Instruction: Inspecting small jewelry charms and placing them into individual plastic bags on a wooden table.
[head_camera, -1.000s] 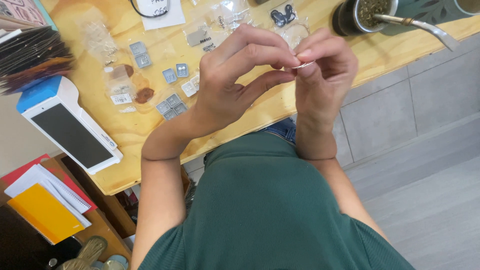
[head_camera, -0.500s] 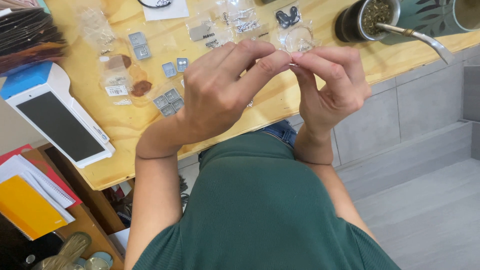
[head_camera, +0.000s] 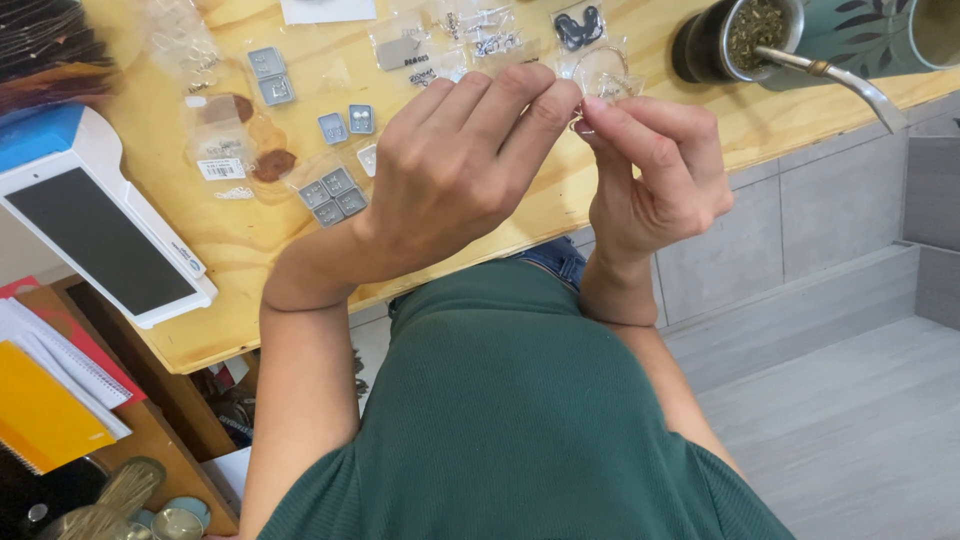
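Both hands, the left hand (head_camera: 455, 165) and right hand (head_camera: 660, 175), pinch a small clear plastic bag (head_camera: 598, 88) between closed fingertips above the pale wooden desk (head_camera: 500, 230), square grey earring cards (head_camera: 335, 190) lying left of them.

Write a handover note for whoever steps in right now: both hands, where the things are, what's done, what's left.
Left hand: raised above the table, fingers pinching a tiny piece against the right hand's fingertips.
Right hand: fingers pinch the same tiny piece; too small to tell what it is.
On the wooden table: small grey cards holding studs, clear bags of small parts, a white card reader at the left, a cup with a metal straw at the right.
Done: the piece is off the table and in hand.
Left: the fingers are at work on it; it has not been set down.
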